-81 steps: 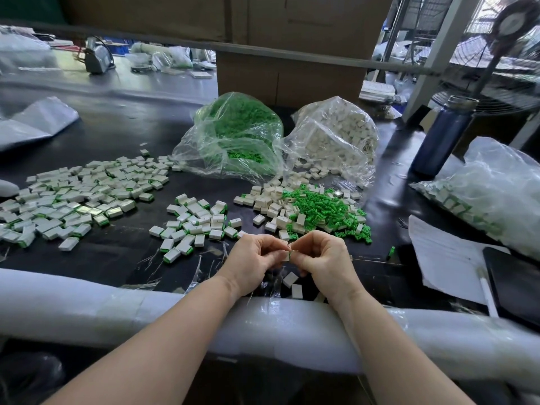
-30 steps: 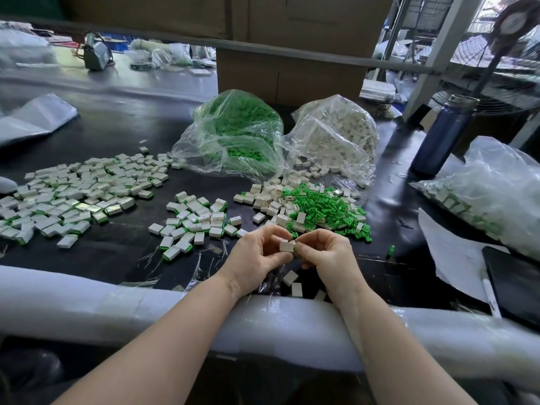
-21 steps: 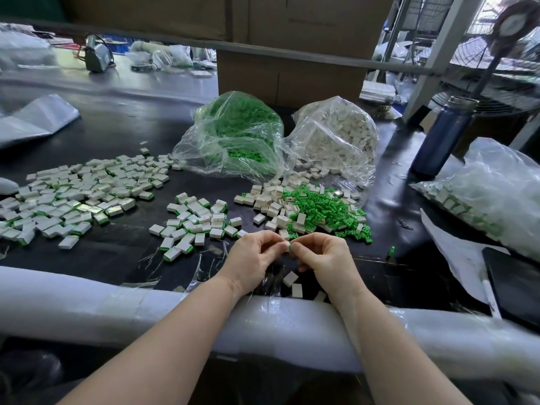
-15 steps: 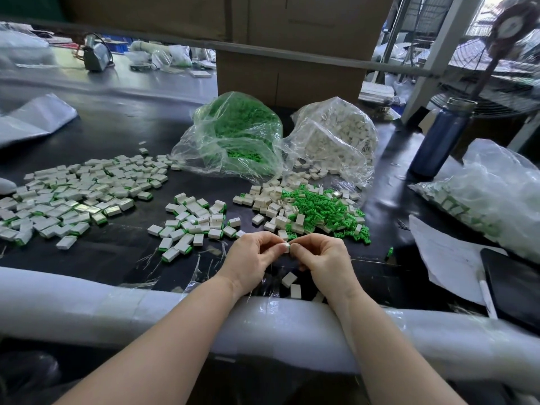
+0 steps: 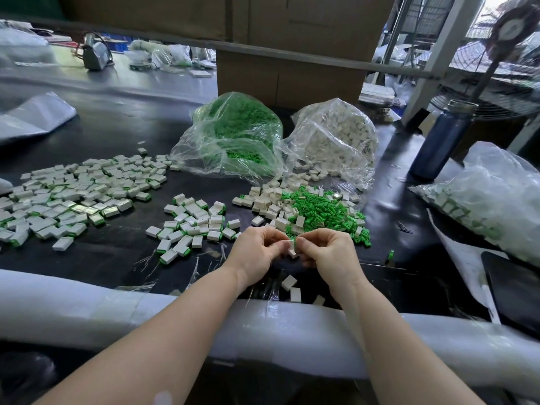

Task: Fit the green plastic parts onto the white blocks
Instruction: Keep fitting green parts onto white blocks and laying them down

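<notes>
1. A dark counter [image 5: 122,252] stretches across the room, its near edge wrapped in white foam padding [image 5: 87,305].
2. Two clear bags sit at the back: a bag of green parts [image 5: 233,135] and, just right of it, a bag of white blocks [image 5: 336,138].
3. A wide spread of finished blocks [image 5: 73,197] covers the left side; a smaller cluster [image 5: 195,226] lies nearer the middle.
4. A loose pile of green plastic parts [image 5: 324,214], mixed with bare white blocks, lies just beyond the hands.
5. Both forearms reach over the padding, wrists close together, knuckles up.
6. The left hand [image 5: 257,252] has a narrow pinching grip on one white block [image 5: 292,248], held above the counter.
7. The right hand [image 5: 330,255] pinches the same block from the other side, fingertips at a sliver of green part [image 5: 295,244].
8. To do this well, I judge the left hand should hold the block steady while the right presses the green part in squarely until flush, without twisting.
</notes>
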A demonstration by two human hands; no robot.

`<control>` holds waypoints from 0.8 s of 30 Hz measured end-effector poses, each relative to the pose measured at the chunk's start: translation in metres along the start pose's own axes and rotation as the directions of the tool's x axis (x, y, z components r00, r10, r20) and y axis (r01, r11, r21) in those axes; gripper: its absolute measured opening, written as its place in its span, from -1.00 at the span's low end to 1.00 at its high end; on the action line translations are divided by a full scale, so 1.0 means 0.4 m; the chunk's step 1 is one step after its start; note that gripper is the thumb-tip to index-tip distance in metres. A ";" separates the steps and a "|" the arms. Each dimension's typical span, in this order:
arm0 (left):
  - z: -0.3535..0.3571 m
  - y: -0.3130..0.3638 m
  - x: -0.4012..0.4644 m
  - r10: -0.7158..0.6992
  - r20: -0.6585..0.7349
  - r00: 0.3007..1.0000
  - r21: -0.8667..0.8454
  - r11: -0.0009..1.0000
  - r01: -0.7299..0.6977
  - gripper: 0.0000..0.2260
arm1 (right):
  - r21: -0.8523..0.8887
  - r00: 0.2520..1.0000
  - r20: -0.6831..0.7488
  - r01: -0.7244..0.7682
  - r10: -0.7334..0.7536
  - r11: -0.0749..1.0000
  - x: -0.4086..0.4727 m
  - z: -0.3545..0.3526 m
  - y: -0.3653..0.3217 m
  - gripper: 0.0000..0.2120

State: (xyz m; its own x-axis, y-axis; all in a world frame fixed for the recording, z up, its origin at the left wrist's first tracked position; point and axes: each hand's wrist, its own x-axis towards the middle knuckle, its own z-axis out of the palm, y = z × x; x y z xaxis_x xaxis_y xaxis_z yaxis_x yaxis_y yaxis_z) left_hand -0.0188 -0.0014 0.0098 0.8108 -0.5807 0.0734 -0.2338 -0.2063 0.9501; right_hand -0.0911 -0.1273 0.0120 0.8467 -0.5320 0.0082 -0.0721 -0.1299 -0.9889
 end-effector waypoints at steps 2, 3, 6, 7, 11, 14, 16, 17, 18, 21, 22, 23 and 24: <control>0.004 -0.002 0.000 0.023 -0.033 0.999 0.016 1.000 -0.022 -0.94 | 0.021 1.000 -0.014 0.017 -0.017 1.000 -0.001 0.002 0.005 -0.86; 0.006 -0.004 -0.001 0.031 -0.050 0.998 0.013 0.999 -0.031 -0.95 | 0.026 0.999 -0.022 0.034 -0.033 0.999 -0.004 0.003 0.009 -0.86; 0.011 -0.011 -0.006 0.039 -0.085 0.996 -0.022 0.999 -0.041 -0.94 | 0.006 0.996 -0.038 0.076 -0.075 0.997 -0.009 0.010 0.015 -0.85; 0.012 -0.013 -0.006 0.040 -0.087 0.995 -0.029 0.999 -0.042 -0.93 | -0.007 0.996 -0.042 0.080 -0.081 0.997 -0.010 0.012 0.016 -0.84; 0.016 -0.014 -0.005 0.039 -0.070 0.997 -0.056 0.998 -0.043 -0.89 | -0.029 0.997 -0.050 0.065 -0.066 0.997 -0.014 0.018 0.013 -0.82; 0.018 -0.014 -0.006 0.025 -0.054 0.998 -0.086 0.996 -0.030 -0.84 | -0.040 0.998 -0.029 0.047 -0.048 0.998 -0.016 0.019 0.011 -0.81; 0.018 -0.018 -0.006 0.037 -0.039 0.999 -0.025 0.999 -0.038 -0.88 | -0.060 0.999 -0.015 0.039 -0.040 0.997 -0.017 0.017 0.012 -0.80; 0.016 -0.020 -0.006 0.047 -0.031 0.998 0.007 0.999 -0.047 -0.90 | -0.083 0.999 -0.007 0.040 -0.041 0.996 -0.017 0.016 0.012 -0.81; 0.015 -0.020 -0.007 0.053 -0.024 0.998 0.028 0.998 -0.052 -0.91 | -0.112 0.999 0.002 0.043 -0.043 0.993 -0.018 0.016 0.013 -0.82; 0.012 -0.018 -0.010 0.052 -0.018 0.999 0.041 0.998 -0.051 -0.91 | -0.142 0.998 0.021 0.055 -0.053 0.988 -0.016 0.016 0.012 -0.86; 0.013 -0.016 -0.011 0.056 -0.026 0.998 0.044 0.998 -0.054 -0.90 | -0.135 0.998 0.018 0.063 -0.061 0.989 -0.016 0.018 0.012 -0.86; 0.014 -0.015 -0.012 0.060 -0.038 0.997 0.039 0.998 -0.059 -0.90 | -0.129 0.997 0.011 0.075 -0.075 0.989 -0.016 0.019 0.012 -0.85; 0.016 -0.013 -0.013 0.062 -0.048 0.997 0.024 0.998 -0.061 -0.90 | -0.118 0.996 -0.001 0.089 -0.089 0.989 -0.016 0.019 0.011 -0.85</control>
State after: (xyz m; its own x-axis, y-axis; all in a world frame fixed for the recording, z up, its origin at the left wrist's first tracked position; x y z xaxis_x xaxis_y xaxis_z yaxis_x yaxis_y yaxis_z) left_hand -0.0250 -0.0024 0.0024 0.8195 -0.5540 0.1469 -0.2956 -0.1889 0.9365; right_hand -0.0928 -0.1179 0.0066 0.8491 -0.5193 0.0967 -0.0582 -0.2739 -0.9600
